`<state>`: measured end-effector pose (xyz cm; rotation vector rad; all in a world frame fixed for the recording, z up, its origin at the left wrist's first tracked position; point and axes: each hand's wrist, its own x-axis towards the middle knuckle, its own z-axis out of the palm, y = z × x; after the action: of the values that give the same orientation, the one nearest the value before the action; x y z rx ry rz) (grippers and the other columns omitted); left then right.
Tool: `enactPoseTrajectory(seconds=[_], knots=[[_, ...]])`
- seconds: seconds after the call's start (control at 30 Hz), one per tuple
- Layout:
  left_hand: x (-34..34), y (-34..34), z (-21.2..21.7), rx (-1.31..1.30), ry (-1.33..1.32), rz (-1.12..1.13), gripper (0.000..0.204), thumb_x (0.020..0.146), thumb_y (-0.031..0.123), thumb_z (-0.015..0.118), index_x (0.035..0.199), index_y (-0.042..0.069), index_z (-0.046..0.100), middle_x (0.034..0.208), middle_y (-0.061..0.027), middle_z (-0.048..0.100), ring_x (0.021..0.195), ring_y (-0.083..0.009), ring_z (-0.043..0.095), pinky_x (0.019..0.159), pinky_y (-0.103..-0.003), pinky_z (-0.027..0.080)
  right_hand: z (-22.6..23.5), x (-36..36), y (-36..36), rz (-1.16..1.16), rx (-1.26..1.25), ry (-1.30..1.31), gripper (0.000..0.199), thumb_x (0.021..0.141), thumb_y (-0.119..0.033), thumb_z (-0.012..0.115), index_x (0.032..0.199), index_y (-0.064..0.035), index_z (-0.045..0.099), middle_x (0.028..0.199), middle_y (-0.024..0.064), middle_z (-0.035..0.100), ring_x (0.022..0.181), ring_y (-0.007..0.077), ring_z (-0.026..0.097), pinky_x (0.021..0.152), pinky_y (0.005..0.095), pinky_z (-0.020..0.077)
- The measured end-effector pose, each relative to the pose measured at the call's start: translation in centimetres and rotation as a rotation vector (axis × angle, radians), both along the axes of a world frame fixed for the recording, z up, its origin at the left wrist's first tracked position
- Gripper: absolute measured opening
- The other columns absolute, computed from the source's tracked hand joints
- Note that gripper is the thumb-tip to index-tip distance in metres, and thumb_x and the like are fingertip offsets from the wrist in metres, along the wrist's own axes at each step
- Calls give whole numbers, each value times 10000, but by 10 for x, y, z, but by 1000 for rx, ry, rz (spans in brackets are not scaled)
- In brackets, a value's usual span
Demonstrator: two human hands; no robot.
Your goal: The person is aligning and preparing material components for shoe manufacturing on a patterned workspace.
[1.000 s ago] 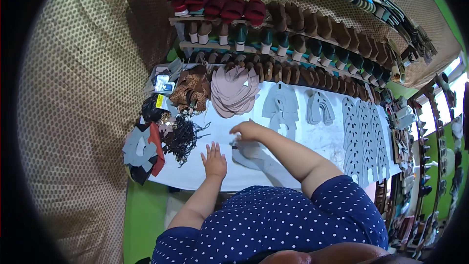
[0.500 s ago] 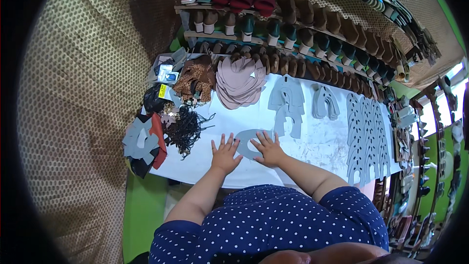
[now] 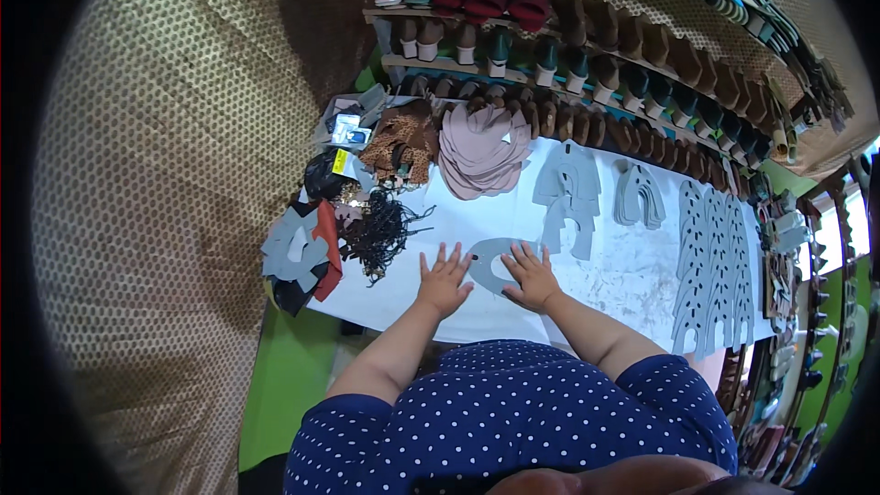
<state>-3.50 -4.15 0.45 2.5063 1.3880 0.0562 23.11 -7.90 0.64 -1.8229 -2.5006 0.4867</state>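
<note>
A grey U-shaped shoe upper piece (image 3: pixel 484 268) lies flat on the white-covered table (image 3: pixel 403 298) right in front of me. My left hand (image 3: pixel 445 282) rests palm down beside its left edge, fingers spread. On its right side, my right hand (image 3: pixel 532 277) lies palm down with its fingers apart and partly covers it. Both hands are open and grip nothing. Just beyond the piece, more grey uppers (image 3: pixel 566 188) lie overlapped, and a small stack of curved grey pieces (image 3: pixel 639 197) sits to their right.
Rows of perforated grey pieces (image 3: pixel 713 266) cover the table's right end. Pink pieces (image 3: pixel 483 151), leopard-print material (image 3: pixel 401 142), tangled black strips (image 3: pixel 378 234) and grey and red scraps (image 3: pixel 298 247) crowd the left. Shelves of shoe lasts (image 3: pixel 605 73) stand behind.
The whole view has swung slightly, so the table and shelves appear farther right. Both hands stay open and flat at the grey piece, with little movement relative to it.
</note>
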Motion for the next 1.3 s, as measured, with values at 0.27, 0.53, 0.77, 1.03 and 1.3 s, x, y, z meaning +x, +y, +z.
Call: enactPoseTrajectory(seconds=[0.27,0.53,0.77,1.03,1.3], knots=[[-142,27,-37,370,153,803,523,897,307,641,1414,288,561,1676,-82,189,1537,-389,106,1126,-742,87,-5,-2,1,-7,49,71,760,928,-548,543,1548,-152,352,1635,115,275,1533,307,186,1190,655,78],[-193,42,-1,279,84,979,331,874,304,696,1203,301,729,1689,-64,146,1542,-396,69,1142,-721,72,-10,2,3,-37,64,38,740,925,-533,552,1532,-145,381,1626,109,297,1531,300,192,1191,653,84],[-196,47,13,305,23,772,251,802,311,770,1051,282,792,1677,-74,193,1540,-381,100,1166,-679,89,-10,0,3,-41,70,24,725,924,-509,561,1528,-146,386,1624,104,302,1526,297,204,1188,658,92],[-203,56,-5,380,106,603,109,791,243,763,893,212,785,1666,-68,234,1535,-367,142,1177,-657,99,-11,-2,3,-37,91,26,708,930,-494,561,1524,-149,391,1622,103,306,1523,302,213,1184,663,97],[-188,47,-4,429,79,659,103,834,212,686,813,129,742,1655,-70,265,1518,-399,190,1165,-680,126,-12,1,1,-47,89,35,697,937,-497,551,1520,-148,396,1618,105,313,1522,301,218,1185,663,91]])
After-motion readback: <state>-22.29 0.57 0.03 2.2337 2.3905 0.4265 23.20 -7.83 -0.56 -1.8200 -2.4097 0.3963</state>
